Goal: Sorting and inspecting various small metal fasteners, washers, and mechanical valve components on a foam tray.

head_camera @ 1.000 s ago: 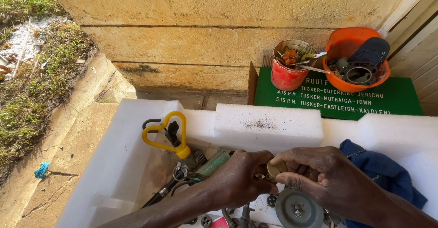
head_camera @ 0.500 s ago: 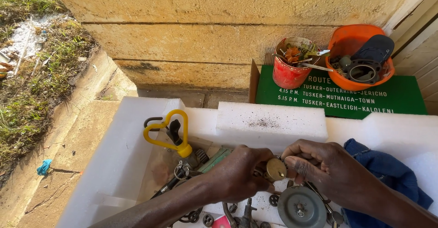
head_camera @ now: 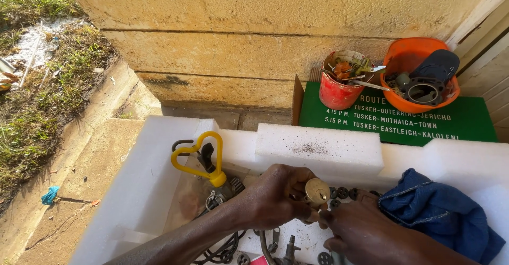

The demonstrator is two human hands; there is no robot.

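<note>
Seen from above, two bare hands met over a white foam tray (head_camera: 132, 191). The left hand (head_camera: 275, 199) pinched a small round brass lock cylinder (head_camera: 317, 191) between thumb and fingers, holding it just above the tray's middle. The right hand (head_camera: 366, 233), fingers curled, touched the cylinder's lower edge with its fingertips. Small dark metal parts (head_camera: 342, 193) lay scattered beneath. A yellow-handled tool (head_camera: 197, 156) lay to the left, a blue cloth (head_camera: 440, 212) to the right. Behind, a red can (head_camera: 339, 87) and an orange bowl (head_camera: 413, 63) of hardware stood on a green sign (head_camera: 456, 124) against a stone wall (head_camera: 265, 26).
</note>
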